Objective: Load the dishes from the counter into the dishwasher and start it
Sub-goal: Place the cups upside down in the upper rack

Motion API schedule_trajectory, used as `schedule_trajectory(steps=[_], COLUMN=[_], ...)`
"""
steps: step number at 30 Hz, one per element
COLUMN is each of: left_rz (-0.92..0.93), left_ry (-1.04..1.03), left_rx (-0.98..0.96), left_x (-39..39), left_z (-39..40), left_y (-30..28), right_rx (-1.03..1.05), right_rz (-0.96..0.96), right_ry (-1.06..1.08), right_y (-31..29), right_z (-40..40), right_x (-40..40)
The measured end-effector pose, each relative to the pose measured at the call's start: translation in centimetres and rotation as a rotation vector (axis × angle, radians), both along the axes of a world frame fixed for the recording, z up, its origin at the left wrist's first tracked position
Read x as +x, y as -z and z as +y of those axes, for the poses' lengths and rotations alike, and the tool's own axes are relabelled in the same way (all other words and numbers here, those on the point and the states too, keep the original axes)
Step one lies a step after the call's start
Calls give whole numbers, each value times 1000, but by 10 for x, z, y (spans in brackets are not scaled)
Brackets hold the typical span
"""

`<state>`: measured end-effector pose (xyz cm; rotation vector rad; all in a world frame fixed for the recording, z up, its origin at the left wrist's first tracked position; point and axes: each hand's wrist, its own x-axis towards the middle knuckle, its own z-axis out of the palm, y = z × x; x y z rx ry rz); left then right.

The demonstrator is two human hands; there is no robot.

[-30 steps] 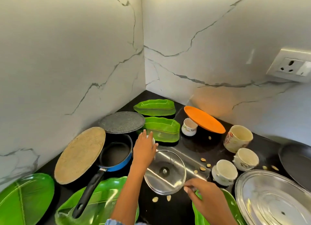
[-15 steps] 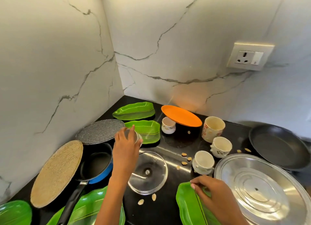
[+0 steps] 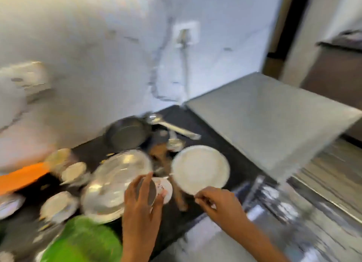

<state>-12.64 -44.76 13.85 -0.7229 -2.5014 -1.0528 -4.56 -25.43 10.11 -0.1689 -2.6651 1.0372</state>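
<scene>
The whole view is motion-blurred. My left hand [image 3: 145,203] grips a small grey glass [image 3: 147,191] above the black counter [image 3: 207,128], just in front of a small white patterned cup [image 3: 166,187]. My right hand [image 3: 217,205] has its fingers curled at the near rim of a round white plate [image 3: 199,169]; the blur hides whether it holds the rim. A large steel plate [image 3: 115,183] lies left of my left hand. White cups [image 3: 74,171] stand further left, beside an orange plate [image 3: 19,177]. A green plate [image 3: 84,240] lies at the near edge.
A dark frying pan [image 3: 127,132] and a steel ladle [image 3: 174,127] lie at the back by the marble wall. A grey flat-topped appliance [image 3: 270,120] stands at the counter's right end. Blurred shiny metal [image 3: 274,203] fills the lower right. A wall socket [image 3: 186,32] sits above.
The view has swung sharply right along the counter. My left hand has lifted the small glass and carried it right. My right hand left the green plate and now sits by the white plate.
</scene>
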Motion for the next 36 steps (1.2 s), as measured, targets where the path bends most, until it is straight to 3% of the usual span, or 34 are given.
schedule_trajectory(steps=[5,8,12,16,20,22,24,26,31,36], left_rz=[-80,-234,-539,-840,-966,-796,-403,-186,3,20], left_ry=[428,642,821,865,947,966,946,950,932,918], left_rx=[17,51,76,89,28,-142,-488,-723,-699,-731], left_x=[79,130,177,200,199,188,177,176,182,182], left_z=[168,257,337,390,410,407,396,382,368,368], left_y=[37,73,120,174,223,252,283,307,332,334], right_rx=[-52,-128,-206,-277,-211,-104,-5,56,214,257], right_rz=[-60,-61,-59,26,52,-7,-79,-140,-313,-436], right_ry=[411,570,597,623,652,626,624,604,445,302], right_y=[33,60,97,147,195,218,236,253,290,311], right_z=[129,184,228,260,289,306,325,341,362,350], right_x=[135,204,256,274,283,287,291,291,270,237])
